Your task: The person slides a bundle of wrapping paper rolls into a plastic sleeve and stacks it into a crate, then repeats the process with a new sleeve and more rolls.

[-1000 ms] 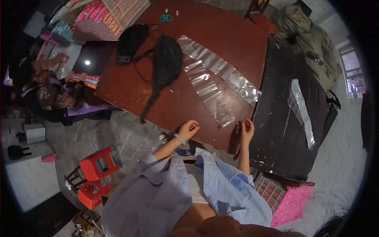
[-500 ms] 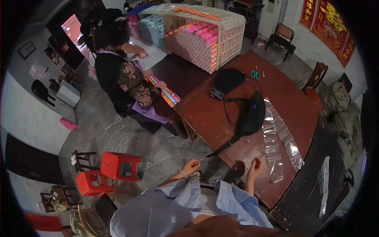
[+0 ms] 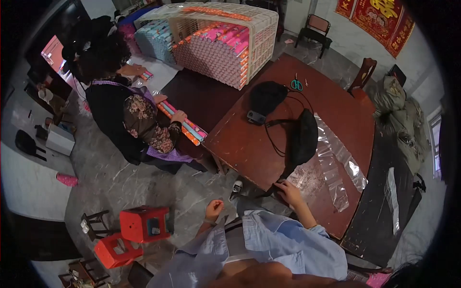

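My right hand is at the near edge of the red-brown table, its fingers closed on the strap of a black waist bag. The bag lies on the table, and its strap hangs over the edge. Left of it, my left hand is held in front of my body above the floor, fingers curled in, with nothing visible in them. A black cap-like item with a small camera-like device and a cable lies beyond the bag. Clear plastic strips are to the right of my right hand.
Teal scissors lie at the table's far side. A co-worker stands at the left, hands on patterned rolls. A crate of stacked rolls stands behind. Red stools are on the floor at left.
My right hand has moved left and forward from above the table onto the bag's strap. My left hand has shifted slightly left and down in view. The view has turned right.
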The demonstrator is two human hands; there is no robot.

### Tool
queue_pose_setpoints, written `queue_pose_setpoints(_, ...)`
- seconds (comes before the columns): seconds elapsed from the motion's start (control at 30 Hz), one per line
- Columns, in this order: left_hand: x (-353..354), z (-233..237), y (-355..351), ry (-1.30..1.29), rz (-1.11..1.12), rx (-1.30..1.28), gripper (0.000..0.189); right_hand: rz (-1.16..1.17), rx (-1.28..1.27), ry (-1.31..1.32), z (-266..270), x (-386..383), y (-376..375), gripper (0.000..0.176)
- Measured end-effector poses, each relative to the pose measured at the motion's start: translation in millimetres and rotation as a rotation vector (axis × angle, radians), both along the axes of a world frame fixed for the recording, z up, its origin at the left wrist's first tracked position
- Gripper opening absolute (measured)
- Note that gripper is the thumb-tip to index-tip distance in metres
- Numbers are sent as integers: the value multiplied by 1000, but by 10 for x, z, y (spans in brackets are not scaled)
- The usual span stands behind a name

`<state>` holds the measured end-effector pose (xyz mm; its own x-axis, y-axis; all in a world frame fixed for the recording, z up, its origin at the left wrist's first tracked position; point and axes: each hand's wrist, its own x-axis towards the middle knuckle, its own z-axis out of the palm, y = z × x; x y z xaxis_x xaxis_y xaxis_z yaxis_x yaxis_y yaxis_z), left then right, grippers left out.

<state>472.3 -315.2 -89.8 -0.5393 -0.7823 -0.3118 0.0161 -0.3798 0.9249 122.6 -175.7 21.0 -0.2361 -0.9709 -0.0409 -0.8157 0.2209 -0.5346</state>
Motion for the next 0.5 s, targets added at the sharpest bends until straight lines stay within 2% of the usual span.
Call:
queue_pose_setpoints(0.07,-42,-28,-140,-10,-14,-2,12,-5,-32,22,-66,-27,-98,42)
queue_pose_setpoints(0.13,-138,0,-383,-75,-40,51,12,-65,-145,64,-105,-71,-299,27)
queue_pose_setpoints(0.17,-200,51,-553,-80,-39,41,12,-65,-154,59,-107,-113,-423,27)
queue_pose_setpoints(0.23,-212,156,-810,-92,-82,-31,13,-237,-116,5,-146,-126,-561,18)
queue_pose_setpoints(0.27,-228,200,-954,-105,-61,-44,13,-307,-130,65,-125,-130,-675,12)
queue_pose_setpoints(0.37,-285,264,-1463,-121,-203,-162,15,-517,-151,176,-318,-239,-972,13)
queue_pose_setpoints(0.5,-434,273,-1927,-209,-129,-161,13,-717,4,199,-469,-361,-1161,18)
